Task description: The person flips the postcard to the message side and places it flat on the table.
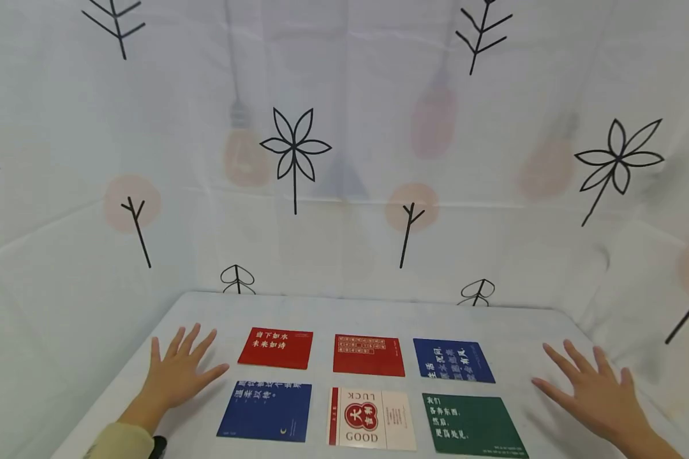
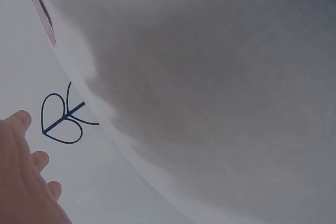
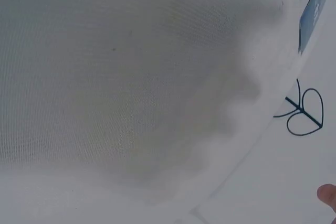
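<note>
My left hand (image 1: 178, 373) is at the table's left side, fingers spread and holding nothing. Across from it, my right hand (image 1: 600, 395) is spread the same way on the right. Between them lie flat cards in two rows of three. The far row has a red card (image 1: 275, 357), another red card (image 1: 369, 363) and a blue card (image 1: 453, 361). Nearer are a blue card (image 1: 264, 411), a cream card (image 1: 399, 417) reading "GOOD LUCK" and a green card (image 1: 476, 427). Neither hand touches a card. Each wrist view shows only a few fingertips.
The white table (image 1: 333, 312) has rounded far corners. White cloth (image 1: 344, 255) printed with plants and bulbs hangs behind it and along both sides. Shadows of the hands fall on the tabletop. A dark band (image 1: 157, 447) shows at my left wrist.
</note>
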